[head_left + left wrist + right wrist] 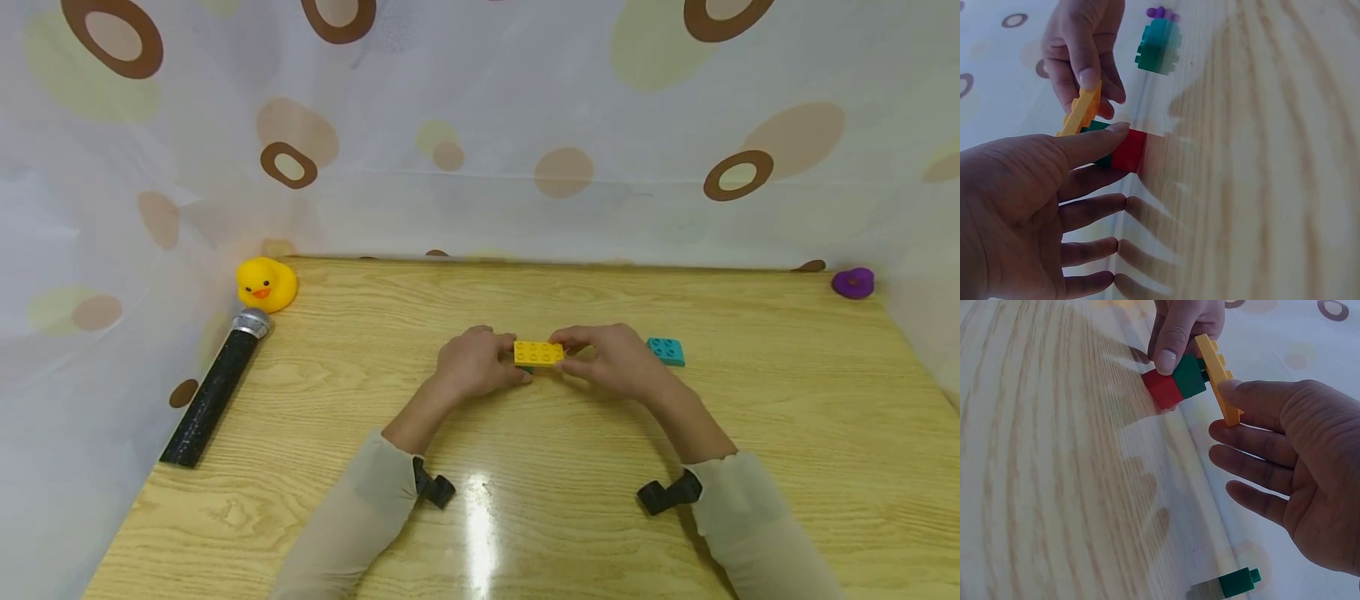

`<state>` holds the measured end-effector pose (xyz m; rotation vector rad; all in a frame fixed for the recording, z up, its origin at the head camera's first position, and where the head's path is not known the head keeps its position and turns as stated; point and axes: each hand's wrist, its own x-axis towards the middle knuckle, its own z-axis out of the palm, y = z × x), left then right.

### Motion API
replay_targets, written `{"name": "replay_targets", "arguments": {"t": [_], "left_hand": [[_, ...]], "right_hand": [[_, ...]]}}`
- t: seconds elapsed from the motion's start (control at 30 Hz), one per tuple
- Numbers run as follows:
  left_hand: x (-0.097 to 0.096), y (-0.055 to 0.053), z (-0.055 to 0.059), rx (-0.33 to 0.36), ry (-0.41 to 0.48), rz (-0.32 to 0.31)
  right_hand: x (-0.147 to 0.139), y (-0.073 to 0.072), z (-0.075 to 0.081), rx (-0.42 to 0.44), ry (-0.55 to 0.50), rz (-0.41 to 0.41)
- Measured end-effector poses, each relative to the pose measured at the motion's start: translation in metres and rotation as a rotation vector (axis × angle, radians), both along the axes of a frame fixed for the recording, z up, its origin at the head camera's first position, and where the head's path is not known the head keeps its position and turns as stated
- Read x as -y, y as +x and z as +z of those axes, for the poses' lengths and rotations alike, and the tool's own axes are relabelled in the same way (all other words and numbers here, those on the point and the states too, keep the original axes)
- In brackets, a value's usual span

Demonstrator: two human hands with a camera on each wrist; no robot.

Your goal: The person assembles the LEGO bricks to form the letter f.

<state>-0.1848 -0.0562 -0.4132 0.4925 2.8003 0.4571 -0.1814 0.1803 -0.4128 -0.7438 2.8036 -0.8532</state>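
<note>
My left hand point(471, 362) pinches a small stack between thumb and forefinger, a red block point(1127, 152) at the bottom and a green block point(1189, 376) on top. The red block rests on the wooden table. A thin yellow building brick point(534, 353) with two rows of studs is held at its right end by my right hand point(611, 358). It lies over the green block's studs, tilted in the right wrist view; whether it is pressed on I cannot tell. Just right of my right hand sits a teal building block point(667, 351), studs up.
On the table's left side lies a black microphone point(213, 396) with a silver head, beside a yellow rubber duck point(267, 285). A small purple toy point(853, 283) stands at the far right corner. Spotted white sheeting point(487, 125) rises along the back and sides.
</note>
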Motion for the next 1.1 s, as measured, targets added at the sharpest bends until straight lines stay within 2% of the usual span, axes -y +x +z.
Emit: {"name": "replay_targets", "arguments": {"t": [0.13,0.5,0.83,1.1], "left_hand": [[0.001,0.0,0.001,0.009,0.022,-0.002],[0.011,-0.008,-0.002,0.102,0.18,-0.04],[0.011,-0.009,-0.002,0.12,0.193,-0.034],[0.009,-0.008,-0.003,0.102,0.178,-0.034]], "right_hand": [[0.001,0.0,0.0,-0.001,0.001,0.006],[0.005,0.004,0.005,-0.013,0.02,-0.003],[0.01,0.005,0.005,-0.046,0.035,-0.002],[0.012,0.006,0.006,-0.055,0.07,0.0]]}}
